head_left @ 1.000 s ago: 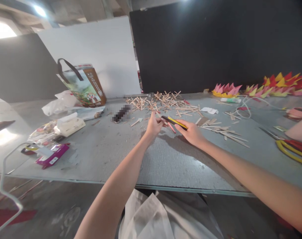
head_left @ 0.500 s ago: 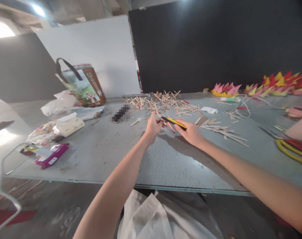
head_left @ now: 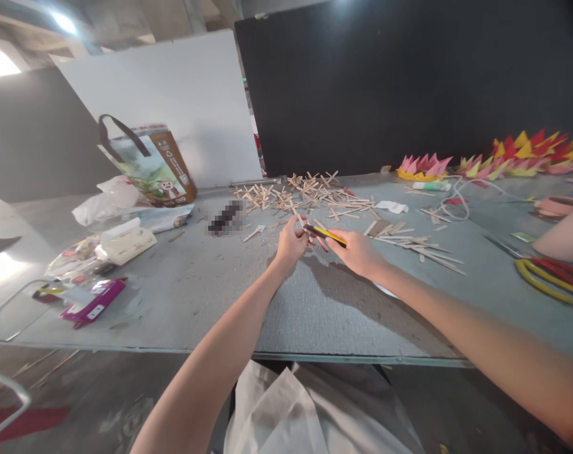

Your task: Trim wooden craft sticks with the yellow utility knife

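Observation:
My left hand point(head_left: 292, 243) is closed on a thin wooden stick point(head_left: 295, 211), whose upper end stands out above the fingers. My right hand point(head_left: 360, 253) grips a yellow and black utility knife point(head_left: 331, 236). The front end of the knife meets the stick at my left fingertips; the blade itself is too small to make out. A slim red item point(head_left: 322, 243) shows just below the knife, between the two hands. Beyond my hands lies a loose heap of wooden sticks point(head_left: 309, 186), and more loose sticks point(head_left: 423, 246) are spread to the right.
On the left stand a printed carrier bag point(head_left: 158, 167) and a purple packet point(head_left: 94, 302). Scissors with yellow handles point(head_left: 546, 280) lie at right, near another person's arm point(head_left: 565, 236). Pink and yellow paper shapes point(head_left: 425, 167), a white cable point(head_left: 461, 205) and a tape roll point(head_left: 558, 207) are further back.
The whole view has shifted slightly. Both hands keep their grips, and the knife stays against the stick with only a small movement.

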